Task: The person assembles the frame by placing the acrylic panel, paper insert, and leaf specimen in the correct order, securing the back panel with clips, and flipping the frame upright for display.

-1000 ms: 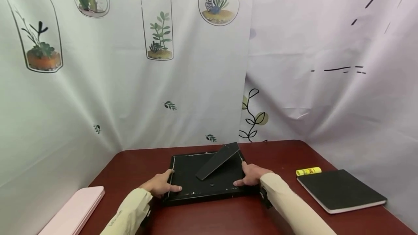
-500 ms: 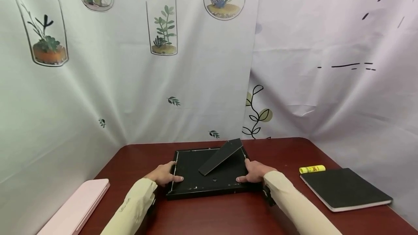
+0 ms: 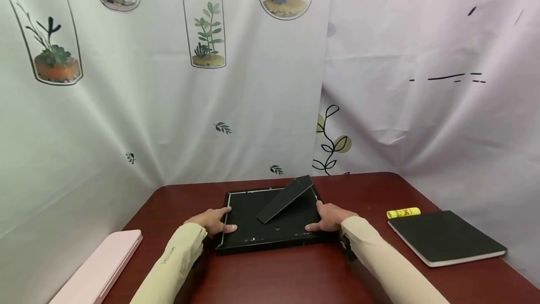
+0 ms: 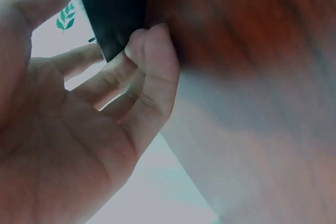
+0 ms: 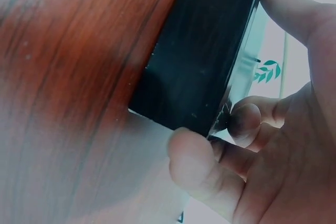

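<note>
A black picture frame (image 3: 246,208) lies face down on the table in the head view, its back upward. Its easel stand (image 3: 284,199) is raised at a slant across the back. My left hand (image 3: 210,221) grips the left side, thumb on the back panel; in the left wrist view curled fingers (image 4: 152,61) touch the frame's edge (image 4: 115,9). My right hand (image 3: 332,217) holds the right side in the same way. Fingertips (image 5: 191,153) sit at the frame's corner in the right wrist view, beside its black side wall (image 5: 194,51). The frame's front is hidden.
A black notebook (image 3: 447,238) lies on the right of the dark red table (image 3: 274,276), with a yellow glue-stick-like tube (image 3: 403,212) behind it. At the left edge is a pink flat case (image 3: 101,262). A printed white curtain (image 3: 270,88) surrounds the table.
The head view has shifted slightly, so everything sits a little higher in it. Both hands keep their hold on the picture frame, which shows no clear movement on the table.
</note>
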Motion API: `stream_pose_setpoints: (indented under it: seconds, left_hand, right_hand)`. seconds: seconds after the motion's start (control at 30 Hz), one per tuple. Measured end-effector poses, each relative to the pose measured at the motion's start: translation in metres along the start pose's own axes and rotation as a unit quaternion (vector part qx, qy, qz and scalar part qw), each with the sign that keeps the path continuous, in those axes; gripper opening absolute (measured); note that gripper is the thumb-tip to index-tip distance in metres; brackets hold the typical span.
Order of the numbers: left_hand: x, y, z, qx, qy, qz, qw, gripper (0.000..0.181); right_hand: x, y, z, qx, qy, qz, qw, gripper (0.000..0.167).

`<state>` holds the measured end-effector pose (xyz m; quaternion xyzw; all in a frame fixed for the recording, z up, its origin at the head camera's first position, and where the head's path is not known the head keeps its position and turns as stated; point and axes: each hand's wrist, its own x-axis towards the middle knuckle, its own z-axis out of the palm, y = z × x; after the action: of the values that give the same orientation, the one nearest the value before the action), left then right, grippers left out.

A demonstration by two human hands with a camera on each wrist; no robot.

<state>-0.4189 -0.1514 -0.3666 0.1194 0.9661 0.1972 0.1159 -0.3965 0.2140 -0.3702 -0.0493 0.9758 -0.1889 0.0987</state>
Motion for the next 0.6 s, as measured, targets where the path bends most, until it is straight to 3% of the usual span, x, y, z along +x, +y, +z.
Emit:
stream_pose_setpoints:
  seconds: [0.13,0.23,0.47,0.6]
  left_hand:
    - [0.002,-0.003,-0.005,-0.003,-0.021,0.002,0.9998,0.066]
    - [0.008,-0.008,-0.005,-0.028,-0.024,0.001,0.9993,0.072]
    - [0.012,-0.018,-0.003,-0.102,0.012,0.004,0.9947,0.090]
    - [0.015,-0.019,-0.005,-0.104,0.022,0.021,0.9941,0.089]
  right_hand:
    - [0.000,-0.002,0.001,-0.004,0.001,-0.001,1.0000,0.101]
    - [-0.001,-0.002,0.003,-0.005,0.002,-0.003,1.0000,0.100]
    - [-0.001,-0.003,0.004,0.006,-0.002,0.006,1.0000,0.101]
    - [-0.001,-0.002,0.000,0.010,0.000,0.013,0.9999,0.101]
